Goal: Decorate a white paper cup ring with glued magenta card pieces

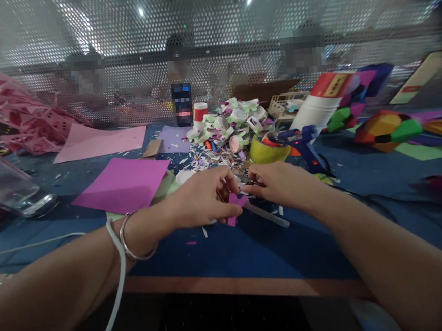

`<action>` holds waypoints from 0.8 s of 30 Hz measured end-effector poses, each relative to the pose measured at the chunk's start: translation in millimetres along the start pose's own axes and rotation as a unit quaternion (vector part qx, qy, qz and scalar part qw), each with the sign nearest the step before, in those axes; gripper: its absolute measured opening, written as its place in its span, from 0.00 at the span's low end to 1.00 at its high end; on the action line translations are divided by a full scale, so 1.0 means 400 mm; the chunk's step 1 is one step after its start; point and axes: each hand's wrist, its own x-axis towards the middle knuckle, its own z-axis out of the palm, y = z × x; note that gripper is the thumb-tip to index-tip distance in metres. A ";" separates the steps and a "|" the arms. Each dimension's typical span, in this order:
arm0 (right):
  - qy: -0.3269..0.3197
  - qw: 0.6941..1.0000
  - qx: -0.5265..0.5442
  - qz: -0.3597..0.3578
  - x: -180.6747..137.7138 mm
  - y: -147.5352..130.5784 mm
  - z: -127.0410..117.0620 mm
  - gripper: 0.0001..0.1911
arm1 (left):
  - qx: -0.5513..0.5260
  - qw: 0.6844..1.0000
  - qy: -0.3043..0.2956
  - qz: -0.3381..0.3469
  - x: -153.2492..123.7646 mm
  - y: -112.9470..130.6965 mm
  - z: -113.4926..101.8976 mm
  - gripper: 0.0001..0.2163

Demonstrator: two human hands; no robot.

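My left hand [208,194] pinches a small cut piece of magenta paper [232,208] between thumb and fingers, above the blue table. Close beside it, my right hand [279,184] has its fingers drawn together at the paper's upper edge; what they hold, if anything, is blurred and hidden. A translucent glue stick [269,215] lies on the table just below the right hand. Behind the right hand stands a blue glue gun [306,146]. A large magenta sheet [125,183] lies left of my left hand, partly over pale green paper [165,185].
A pile of white and green paper pieces [236,121] rises behind my hands among scattered scraps. Around it are a yellow-green bowl-shaped thing [268,150], stacked paper cups [316,107] and a phone [182,105]. A clear plastic container [9,177] stands left. A white cord [117,280] crosses my left wrist.
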 end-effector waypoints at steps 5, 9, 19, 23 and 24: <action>-0.001 1.000 0.006 0.000 -0.002 -0.004 -0.007 0.16 | 0.181 0.983 0.011 0.024 -0.009 0.004 0.041 0.11; -0.006 1.000 0.003 0.005 -0.003 -0.005 -0.010 0.16 | 0.182 0.983 -0.014 0.010 -0.011 0.010 0.034 0.12; -0.010 1.000 -0.007 0.001 -0.008 -0.008 -0.015 0.14 | 0.347 0.937 -0.008 0.026 -0.022 0.016 -0.035 0.09; -0.005 1.000 -0.010 0.003 -0.011 -0.008 -0.018 0.14 | 0.424 0.902 -0.009 0.077 -0.043 0.030 -0.001 0.10; -0.001 1.000 -0.011 0.003 -0.012 -0.007 -0.018 0.14 | 0.437 0.896 -0.023 0.082 -0.050 0.033 0.011 0.11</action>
